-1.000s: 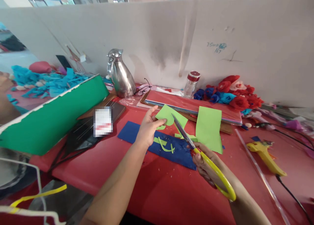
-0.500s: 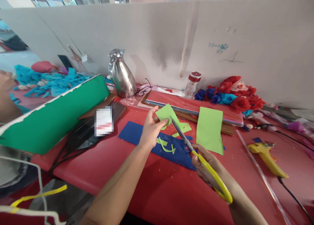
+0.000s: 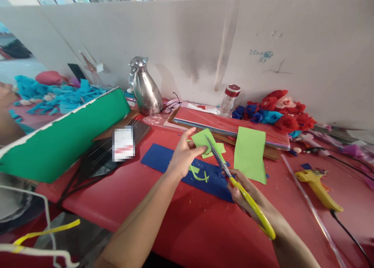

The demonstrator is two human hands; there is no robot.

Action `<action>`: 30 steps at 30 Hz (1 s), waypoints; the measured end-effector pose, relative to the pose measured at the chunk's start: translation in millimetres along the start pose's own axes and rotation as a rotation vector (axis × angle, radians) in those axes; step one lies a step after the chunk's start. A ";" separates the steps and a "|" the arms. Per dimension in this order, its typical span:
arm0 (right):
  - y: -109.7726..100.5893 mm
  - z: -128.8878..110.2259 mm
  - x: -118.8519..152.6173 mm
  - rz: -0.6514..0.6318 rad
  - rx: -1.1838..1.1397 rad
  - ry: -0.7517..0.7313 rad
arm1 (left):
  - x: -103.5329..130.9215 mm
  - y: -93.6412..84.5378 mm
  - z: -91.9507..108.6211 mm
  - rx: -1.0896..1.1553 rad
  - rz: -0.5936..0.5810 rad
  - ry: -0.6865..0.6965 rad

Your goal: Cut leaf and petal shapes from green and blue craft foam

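Note:
My left hand (image 3: pixel 184 155) pinches a small piece of light green paper (image 3: pixel 202 137) between thumb and fingers. In my right hand (image 3: pixel 244 192) are scissors (image 3: pixel 251 205) with yellow handles, their metal blades lying across the green piece. Below both hands a dark blue strip (image 3: pixel 157 157) lies flat on the red table, with thin green cut scraps (image 3: pixel 200 177) on it. More green offcuts show partly behind the held piece. A larger green sheet (image 3: pixel 249 155) lies flat to the right of the scissors.
A stack of coloured sheets (image 3: pixel 263 137) lies behind my hands, with a lidded glass jar (image 3: pixel 229 100) and a steel jug (image 3: pixel 146 88) beyond. Paper flowers (image 3: pixel 283 116), a yellow glue gun (image 3: pixel 318 188) and a clear rod (image 3: pixel 312 209) are at right. A green panel (image 3: pixel 67 137) stands left.
My left hand has moved slightly right with the green piece, covering more of the offcuts behind. The scissors stay nearly in place, with their blades further over the piece.

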State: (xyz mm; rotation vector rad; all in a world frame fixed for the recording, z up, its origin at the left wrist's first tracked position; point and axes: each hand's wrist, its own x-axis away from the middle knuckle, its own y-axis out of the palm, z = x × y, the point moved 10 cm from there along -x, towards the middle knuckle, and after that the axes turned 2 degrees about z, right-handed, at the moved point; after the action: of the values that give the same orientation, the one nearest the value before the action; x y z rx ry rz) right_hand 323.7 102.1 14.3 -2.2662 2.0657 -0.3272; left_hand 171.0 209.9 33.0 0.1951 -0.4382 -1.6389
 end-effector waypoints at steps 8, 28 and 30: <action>3.5 10.9 -2.4 -0.028 -0.084 0.016 | 0.1 0.6 1.3 0.012 0.008 -0.025; -1.5 5.7 0.7 0.084 -0.082 0.067 | 5.6 9.3 -6.7 -0.016 -0.045 -0.077; -2.1 6.8 0.2 0.087 -0.101 0.070 | 6.5 11.4 -8.2 -0.021 -0.053 -0.081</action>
State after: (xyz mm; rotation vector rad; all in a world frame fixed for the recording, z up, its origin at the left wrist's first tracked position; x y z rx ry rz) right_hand 327.1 101.5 8.0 -2.2416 2.2567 -0.3091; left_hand 183.7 201.4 30.8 0.1259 -0.4807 -1.7073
